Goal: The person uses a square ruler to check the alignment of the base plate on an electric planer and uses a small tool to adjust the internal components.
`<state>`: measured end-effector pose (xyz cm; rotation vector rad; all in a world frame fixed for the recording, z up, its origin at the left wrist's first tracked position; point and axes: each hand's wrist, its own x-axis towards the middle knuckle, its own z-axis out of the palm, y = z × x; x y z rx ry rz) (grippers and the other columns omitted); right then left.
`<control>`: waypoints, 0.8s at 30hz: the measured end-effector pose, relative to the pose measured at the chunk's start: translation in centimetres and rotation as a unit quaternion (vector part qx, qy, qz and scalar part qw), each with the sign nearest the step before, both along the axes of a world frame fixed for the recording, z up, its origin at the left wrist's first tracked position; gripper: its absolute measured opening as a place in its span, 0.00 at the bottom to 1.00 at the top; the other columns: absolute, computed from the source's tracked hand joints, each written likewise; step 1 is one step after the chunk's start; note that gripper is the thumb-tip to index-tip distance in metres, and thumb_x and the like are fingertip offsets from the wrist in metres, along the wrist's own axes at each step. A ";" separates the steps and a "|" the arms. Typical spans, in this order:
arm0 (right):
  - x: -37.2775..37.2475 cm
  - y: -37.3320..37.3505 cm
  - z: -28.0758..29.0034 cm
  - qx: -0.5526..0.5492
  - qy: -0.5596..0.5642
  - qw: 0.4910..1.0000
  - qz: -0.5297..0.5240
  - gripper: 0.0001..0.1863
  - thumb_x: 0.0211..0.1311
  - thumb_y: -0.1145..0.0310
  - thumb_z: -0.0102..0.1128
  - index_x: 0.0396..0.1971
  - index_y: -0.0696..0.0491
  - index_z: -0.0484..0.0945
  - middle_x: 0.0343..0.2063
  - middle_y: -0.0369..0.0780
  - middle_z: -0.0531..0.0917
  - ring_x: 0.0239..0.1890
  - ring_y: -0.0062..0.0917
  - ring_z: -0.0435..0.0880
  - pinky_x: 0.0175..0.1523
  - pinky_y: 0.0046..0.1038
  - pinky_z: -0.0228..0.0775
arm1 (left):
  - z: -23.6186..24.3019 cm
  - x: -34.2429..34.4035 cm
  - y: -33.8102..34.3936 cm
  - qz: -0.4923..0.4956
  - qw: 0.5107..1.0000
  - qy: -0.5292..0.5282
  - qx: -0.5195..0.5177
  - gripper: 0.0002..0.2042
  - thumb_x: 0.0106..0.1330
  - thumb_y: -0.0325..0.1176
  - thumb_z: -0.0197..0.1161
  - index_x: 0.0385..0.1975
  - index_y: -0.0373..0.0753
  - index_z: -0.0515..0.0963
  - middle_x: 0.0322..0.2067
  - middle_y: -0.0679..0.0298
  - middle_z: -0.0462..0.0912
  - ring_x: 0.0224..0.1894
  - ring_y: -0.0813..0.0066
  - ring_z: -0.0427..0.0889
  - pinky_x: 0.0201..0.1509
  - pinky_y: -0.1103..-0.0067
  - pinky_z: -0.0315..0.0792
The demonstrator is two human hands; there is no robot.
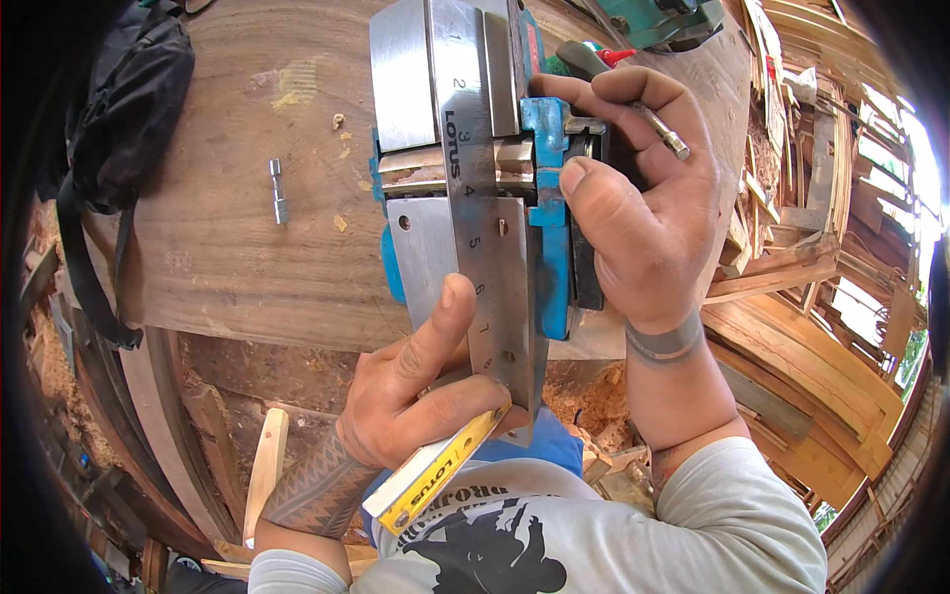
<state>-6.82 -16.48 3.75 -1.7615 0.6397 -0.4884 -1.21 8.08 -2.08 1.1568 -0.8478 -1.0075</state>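
Observation:
An electric hand planer [421, 238] with a teal-blue body lies upside down on the wooden table, its metal sole plates and cutter drum [411, 170] facing up. My left hand [411, 386] is closed on a try square, the yellow-edged stock [440, 475] in the palm. Its steel blade [475, 247] lies lengthwise over both sole plates and crosses the drum. My right hand [638, 203] is at the planer's right side, thumb near the blue casing by the drum. A short metal rod [661, 131] is held among its curled fingers.
A small metal socket bit [278, 191] lies on the table [228, 267] to the left. A black bag [139, 99] with a hanging strap is at the far left. Another teal power tool [663, 20] stands at the back right. Stacked wooden boards [792, 376] fill the right side.

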 end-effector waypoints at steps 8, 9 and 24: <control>-0.1 -0.1 0.0 0.000 0.006 1.000 0.004 0.29 0.67 0.77 0.63 0.67 0.66 0.68 0.62 0.59 0.86 0.60 0.29 0.88 0.66 0.31 0.83 | 0.2 0.0 0.1 0.001 1.000 -0.004 0.000 0.49 0.58 0.09 0.78 0.76 0.65 0.73 0.81 0.50 0.68 0.71 0.53 0.85 0.73 0.62 0.85; -0.1 0.0 0.0 -0.001 0.006 1.000 0.004 0.29 0.67 0.77 0.63 0.67 0.66 0.68 0.62 0.59 0.86 0.60 0.29 0.88 0.66 0.31 0.83 | 0.2 0.0 0.1 0.001 1.000 -0.005 0.000 0.49 0.58 0.09 0.78 0.77 0.65 0.73 0.81 0.50 0.68 0.71 0.53 0.85 0.73 0.62 0.85; 0.3 0.5 0.2 -0.010 0.013 1.000 -0.018 0.26 0.70 0.81 0.62 0.66 0.66 0.69 0.61 0.56 0.87 0.57 0.24 0.87 0.63 0.26 0.81 | 0.3 0.1 0.2 0.001 1.000 -0.006 0.008 0.53 0.59 0.08 0.76 0.81 0.68 0.69 0.80 0.49 0.71 0.71 0.54 0.85 0.73 0.62 0.85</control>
